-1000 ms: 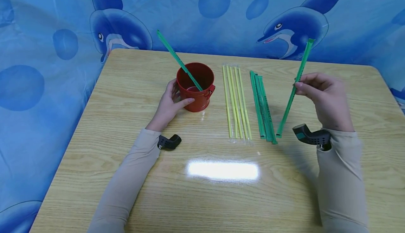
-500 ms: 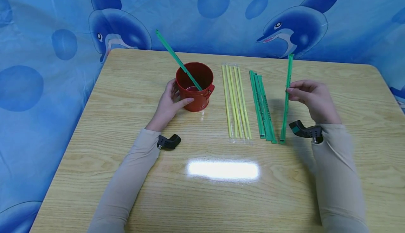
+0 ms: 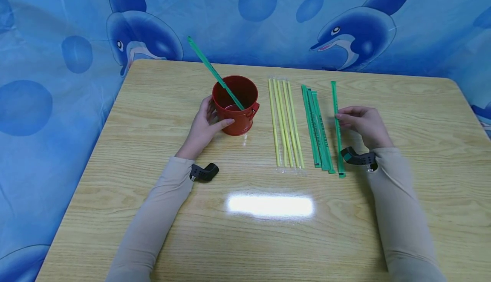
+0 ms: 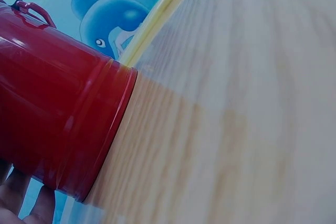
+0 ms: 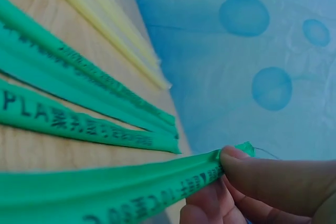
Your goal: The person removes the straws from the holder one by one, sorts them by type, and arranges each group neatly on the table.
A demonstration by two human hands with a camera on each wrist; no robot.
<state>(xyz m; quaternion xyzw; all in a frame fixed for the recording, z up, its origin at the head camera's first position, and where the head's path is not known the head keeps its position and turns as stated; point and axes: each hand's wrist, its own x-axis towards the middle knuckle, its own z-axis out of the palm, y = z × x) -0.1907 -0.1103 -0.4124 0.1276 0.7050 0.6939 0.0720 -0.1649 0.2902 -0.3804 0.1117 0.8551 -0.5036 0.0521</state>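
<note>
My left hand (image 3: pixel 201 126) holds a small red bucket (image 3: pixel 238 125) by its left side, thumb across the front. The bucket stands upright on the table, a green paper-wrapped straw (image 3: pixel 214 71) leaning inside with its upper end above the rim. On the right, my right hand (image 3: pixel 364 124) pinches another green wrapped straw (image 3: pixel 335 96) between thumb and fingers. In the right wrist view, the thumb presses near that straw's far end (image 5: pixel 152 182). The held straw runs beside a group of green wrapped straws (image 3: pixel 322 133); whether it touches the table cannot be told.
Several yellow straws (image 3: pixel 285 124) in clear wrappers lie side by side between the bucket and the green straws. The wooden table (image 3: pixel 268 248) ends at the back against a blue dolphin-print sheet (image 3: pixel 261 35). A bright reflection shows near the table's middle.
My right hand has moved left and down with the green straw, which has swung from a slant to nearly parallel with the lying green ones. The left hand and bucket stay put.
</note>
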